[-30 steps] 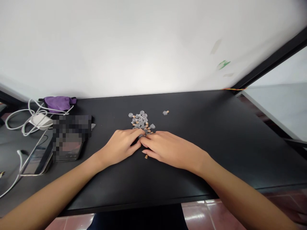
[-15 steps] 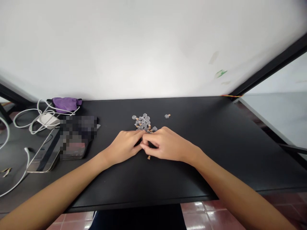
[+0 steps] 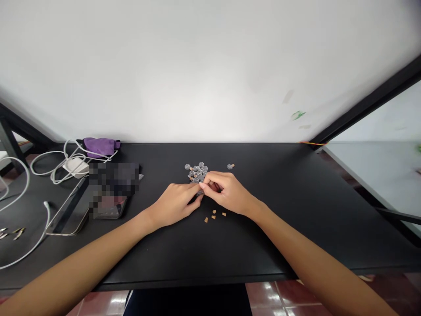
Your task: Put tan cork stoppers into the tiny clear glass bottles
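Observation:
My left hand (image 3: 176,202) is closed in a pinch around a tiny clear glass bottle (image 3: 199,193), which shows between its thumb and fingers. Against it, my right hand (image 3: 225,191) has thumb and forefinger pressed together at the bottle's top; whatever they grip is too small to make out. Just beyond the fingertips lies a pile of similar tiny glass bottles (image 3: 196,170), some with cork stoppers. Several loose corks (image 3: 213,217) are scattered on the black table in front of my right hand. One corked bottle (image 3: 229,166) lies apart, right of the pile.
To the left are a phone (image 3: 69,210), a partly blurred dark device (image 3: 110,208), a white charger (image 3: 75,166) with looped cable and a purple cloth pouch (image 3: 100,147). Small metallic pieces (image 3: 19,232) lie at far left. A white wall (image 3: 197,74) backs the black table (image 3: 279,245).
My right hand has lifted slightly and shifted, uncovering several loose corks; only one showed before. A glass bottle now shows in my left fingers. The camera view has shifted slightly.

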Action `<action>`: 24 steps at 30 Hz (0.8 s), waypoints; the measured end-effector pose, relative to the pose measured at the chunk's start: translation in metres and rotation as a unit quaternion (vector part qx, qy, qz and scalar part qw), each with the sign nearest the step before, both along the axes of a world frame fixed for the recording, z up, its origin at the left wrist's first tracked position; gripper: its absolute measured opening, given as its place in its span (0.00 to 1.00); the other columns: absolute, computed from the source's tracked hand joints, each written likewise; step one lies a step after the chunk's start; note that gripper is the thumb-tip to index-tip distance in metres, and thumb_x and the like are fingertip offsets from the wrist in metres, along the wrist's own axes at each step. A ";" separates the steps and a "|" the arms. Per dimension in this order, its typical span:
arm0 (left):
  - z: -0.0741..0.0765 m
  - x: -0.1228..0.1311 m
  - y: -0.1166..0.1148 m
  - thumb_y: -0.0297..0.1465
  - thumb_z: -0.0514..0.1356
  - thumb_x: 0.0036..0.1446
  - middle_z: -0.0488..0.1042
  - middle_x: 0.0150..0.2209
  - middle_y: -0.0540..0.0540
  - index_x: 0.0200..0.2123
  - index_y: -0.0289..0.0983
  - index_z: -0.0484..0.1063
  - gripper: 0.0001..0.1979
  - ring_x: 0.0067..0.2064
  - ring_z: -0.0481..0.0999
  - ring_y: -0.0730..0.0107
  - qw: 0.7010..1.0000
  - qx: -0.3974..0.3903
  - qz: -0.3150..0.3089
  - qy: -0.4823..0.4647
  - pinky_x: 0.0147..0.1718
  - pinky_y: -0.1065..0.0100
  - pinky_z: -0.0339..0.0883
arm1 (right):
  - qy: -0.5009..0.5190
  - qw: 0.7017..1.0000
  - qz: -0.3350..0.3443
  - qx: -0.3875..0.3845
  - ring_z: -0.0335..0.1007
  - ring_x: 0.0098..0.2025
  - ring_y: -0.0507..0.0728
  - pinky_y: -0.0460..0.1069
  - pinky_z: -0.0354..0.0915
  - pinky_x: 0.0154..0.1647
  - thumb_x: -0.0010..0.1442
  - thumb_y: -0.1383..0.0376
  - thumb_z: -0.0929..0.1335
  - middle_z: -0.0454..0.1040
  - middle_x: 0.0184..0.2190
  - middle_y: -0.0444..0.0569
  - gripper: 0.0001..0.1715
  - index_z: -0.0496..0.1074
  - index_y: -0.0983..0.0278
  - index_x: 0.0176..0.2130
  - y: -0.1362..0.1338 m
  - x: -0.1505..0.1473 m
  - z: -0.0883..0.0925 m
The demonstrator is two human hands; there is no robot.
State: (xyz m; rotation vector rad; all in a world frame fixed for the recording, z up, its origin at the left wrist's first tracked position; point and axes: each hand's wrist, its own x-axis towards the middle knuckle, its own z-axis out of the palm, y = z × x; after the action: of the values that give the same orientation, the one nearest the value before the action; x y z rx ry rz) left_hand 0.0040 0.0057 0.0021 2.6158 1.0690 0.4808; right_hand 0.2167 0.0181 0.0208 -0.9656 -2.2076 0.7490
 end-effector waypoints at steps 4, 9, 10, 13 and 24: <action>0.002 0.000 0.000 0.31 0.53 0.71 0.76 0.32 0.50 0.42 0.38 0.70 0.06 0.31 0.77 0.69 1.000 -0.002 0.001 0.005 0.28 0.70 0.59 | 0.008 0.999 0.005 -0.031 0.53 0.25 0.49 0.46 0.53 0.29 0.70 0.61 0.64 0.58 0.22 0.38 0.16 0.64 0.62 0.30 0.002 0.000 -0.004; 0.002 0.000 -0.001 0.31 0.53 0.71 0.77 0.33 0.49 0.43 0.38 0.70 0.07 0.32 0.77 0.69 1.000 -0.005 0.002 0.008 0.28 0.70 0.61 | 0.015 0.998 0.007 -0.054 0.52 0.25 0.49 0.46 0.52 0.28 0.71 0.60 0.64 0.57 0.22 0.37 0.17 0.63 0.62 0.30 0.003 -0.001 -0.006; 0.002 0.000 -0.001 0.31 0.53 0.71 0.77 0.33 0.49 0.43 0.38 0.70 0.07 0.32 0.77 0.69 1.000 -0.006 0.003 0.008 0.28 0.71 0.61 | 0.015 0.998 0.007 -0.055 0.52 0.25 0.49 0.46 0.52 0.28 0.71 0.60 0.64 0.57 0.22 0.37 0.17 0.63 0.62 0.30 0.003 -0.001 -0.006; 0.002 0.000 -0.001 0.31 0.52 0.71 0.77 0.33 0.49 0.44 0.38 0.71 0.08 0.32 0.78 0.68 1.000 -0.007 0.004 0.008 0.29 0.70 0.62 | 0.014 0.998 0.007 -0.054 0.51 0.25 0.49 0.46 0.52 0.28 0.71 0.60 0.64 0.57 0.22 0.38 0.17 0.63 0.62 0.30 0.002 -0.001 -0.005; 0.001 0.000 -0.001 0.31 0.52 0.71 0.77 0.34 0.49 0.44 0.38 0.71 0.08 0.33 0.78 0.67 1.000 -0.003 0.004 0.009 0.29 0.69 0.61 | 0.001 0.999 0.008 -0.050 0.53 0.25 0.49 0.46 0.53 0.29 0.71 0.60 0.64 0.59 0.22 0.37 0.17 0.63 0.62 0.30 0.002 -0.001 -0.003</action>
State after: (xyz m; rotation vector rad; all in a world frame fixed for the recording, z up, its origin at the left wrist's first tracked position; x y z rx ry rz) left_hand 0.0037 0.0051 0.0027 2.6177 1.0854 0.4556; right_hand 0.2159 0.0201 0.0175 -0.9961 -2.1953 0.8755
